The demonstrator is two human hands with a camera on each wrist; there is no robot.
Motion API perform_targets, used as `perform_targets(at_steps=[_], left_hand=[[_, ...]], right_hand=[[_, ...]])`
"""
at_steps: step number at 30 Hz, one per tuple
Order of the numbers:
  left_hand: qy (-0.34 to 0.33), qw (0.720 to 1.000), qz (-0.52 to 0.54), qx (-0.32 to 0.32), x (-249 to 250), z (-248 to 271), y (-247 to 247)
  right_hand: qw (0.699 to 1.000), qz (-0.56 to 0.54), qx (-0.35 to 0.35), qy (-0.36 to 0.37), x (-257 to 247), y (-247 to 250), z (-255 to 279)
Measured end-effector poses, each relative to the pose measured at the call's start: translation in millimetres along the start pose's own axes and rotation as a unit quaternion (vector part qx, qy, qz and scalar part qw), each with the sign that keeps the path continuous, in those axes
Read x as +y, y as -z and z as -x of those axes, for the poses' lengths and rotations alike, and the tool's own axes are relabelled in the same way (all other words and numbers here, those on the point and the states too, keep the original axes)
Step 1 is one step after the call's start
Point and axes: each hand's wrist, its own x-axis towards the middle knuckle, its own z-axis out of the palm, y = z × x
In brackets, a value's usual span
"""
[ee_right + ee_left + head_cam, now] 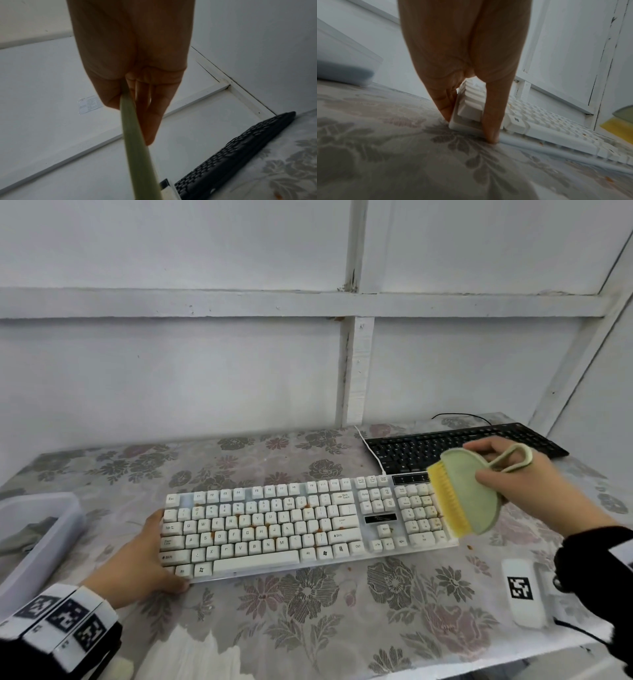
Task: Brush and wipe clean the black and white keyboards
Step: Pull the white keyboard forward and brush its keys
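Note:
A white keyboard (274,525) with orange-brown crumbs between its keys lies across the flowered table. My left hand (137,556) grips its left end (467,119), thumb on the near edge and fingers behind the side. My right hand (513,474) holds a pale green brush (469,491) with yellow bristles (445,501) just above the keyboard's number pad, bristles facing left. In the right wrist view the brush body (133,135) is pinched between thumb and fingers. A black keyboard (462,446) sits behind at the back right (240,155).
A translucent plastic bin (37,535) with a grey cloth inside stands at the left edge. A white block with a black marker (522,590) lies at the right front. A white cable (371,450) runs between the keyboards. White panelled walls close the back and right.

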Motion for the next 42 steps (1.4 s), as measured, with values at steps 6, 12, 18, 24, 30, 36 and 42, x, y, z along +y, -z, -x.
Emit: perform_targets(at_steps=[6, 12, 18, 24, 30, 36, 42], left_hand=[[-0.002, 1.0, 0.003, 0.003, -0.6, 0.6, -0.3], [0.008, 1.0, 0.004, 0.008, -2.1, -1.8, -1.8], [0.002, 1.0, 0.015, 0.003, -5.1, -2.0, -1.4], [0.008, 1.0, 0.019, 0.007, -7.2, -2.9, -1.7], [0.01, 1.0, 0.01, 0.004, -8.9, -4.0, -0.9], [-0.007, 1.0, 0.003, 0.002, -15.7, -6.4, 0.5], [0.005, 1.0, -0.002, 0.014, -5.5, -2.0, -2.3]], right_hand=[[1.0, 0.016, 0.014, 0.009, -8.0, -16.7, -1.5], [0.998, 0.05, -0.035, -0.026, 4.9, -11.3, 29.3], [0.998, -0.009, 0.063, 0.012, -12.2, -3.0, -0.7], [0.999, 0.041, 0.013, -0.003, -2.8, -25.4, 14.7], [0.998, 0.056, -0.009, -0.034, 2.7, -12.1, 34.9], [0.997, 0.0, 0.082, 0.015, -19.7, -1.0, 8.7], [0.999, 0.008, 0.034, 0.025, -28.9, -33.7, -1.2]])
